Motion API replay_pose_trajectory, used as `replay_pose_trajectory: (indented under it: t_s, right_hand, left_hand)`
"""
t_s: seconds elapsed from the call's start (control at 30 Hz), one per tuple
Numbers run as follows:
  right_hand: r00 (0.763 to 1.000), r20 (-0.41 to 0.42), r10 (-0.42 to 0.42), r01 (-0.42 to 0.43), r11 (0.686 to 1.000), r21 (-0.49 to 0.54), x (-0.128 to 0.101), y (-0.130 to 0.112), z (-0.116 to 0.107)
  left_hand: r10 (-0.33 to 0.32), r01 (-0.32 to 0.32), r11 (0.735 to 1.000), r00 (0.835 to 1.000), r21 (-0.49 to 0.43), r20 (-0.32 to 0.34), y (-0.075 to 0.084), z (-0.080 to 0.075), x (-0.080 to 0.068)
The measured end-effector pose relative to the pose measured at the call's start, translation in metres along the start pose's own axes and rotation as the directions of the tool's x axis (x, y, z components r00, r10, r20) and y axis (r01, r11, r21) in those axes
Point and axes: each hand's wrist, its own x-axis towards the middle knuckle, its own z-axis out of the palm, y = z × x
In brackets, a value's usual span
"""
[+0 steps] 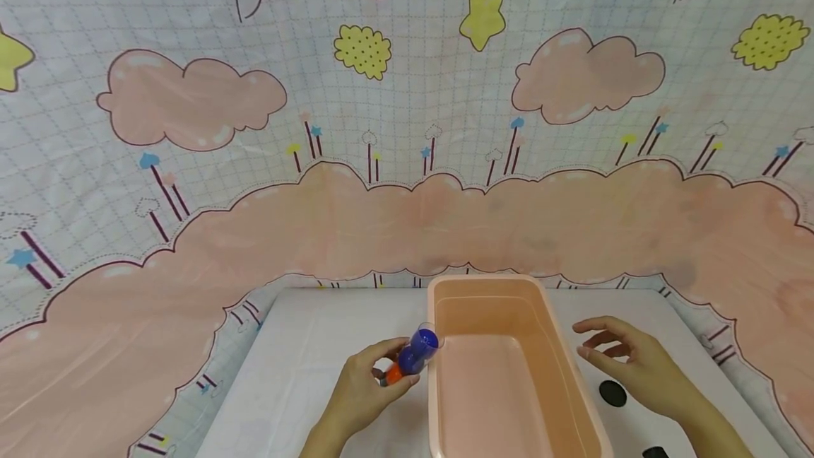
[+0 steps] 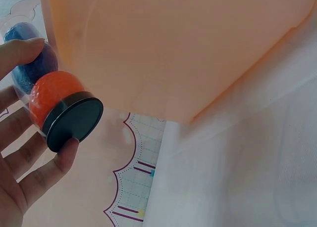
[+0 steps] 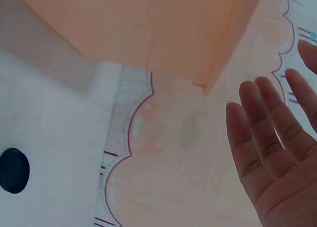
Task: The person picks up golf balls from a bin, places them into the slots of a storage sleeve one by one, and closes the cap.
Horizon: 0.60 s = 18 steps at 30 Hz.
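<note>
Left hand (image 1: 362,391) grips clear tube (image 1: 413,353) w/ blue & orange balls at pink bin's (image 1: 575,366) left rim. Right hand (image 1: 636,366) spread wide, holding nothing. Tube prob. light, slick plastic; hold mid-body.

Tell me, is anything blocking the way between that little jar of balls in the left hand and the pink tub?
Nothing visible does. The left hand holds the jar right at the tub's rim, and the tub's inside shows bare.
</note>
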Motion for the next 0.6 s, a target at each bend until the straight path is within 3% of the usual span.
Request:
replay_pose_trajectory:
  t_s: [0.17, 0.43, 0.6]
  right_hand:
    - [1.0, -0.001, 0.007, -0.007, 1.0, 0.03, -0.006, 0.003, 0.009]
    - [0.993, 0.046, 0.108, -0.111, 0.991, 0.076, -0.012, 0.005, 0.017]
    - [0.996, 0.027, 0.088, -0.09, 0.992, 0.088, -0.017, 0.012, 0.02]
  left_hand:
    - [0.011, -0.011, 1.0, 1.0, -0.003, -0.003, -0.001, 0.0, 0.001]
    - [0.02, -0.02, 1.0, 1.0, -0.008, -0.008, -0.002, 0.002, 0.0]
    - [0.026, -0.027, 0.999, 0.999, -0.023, -0.019, -0.003, 0.003, -0.001]
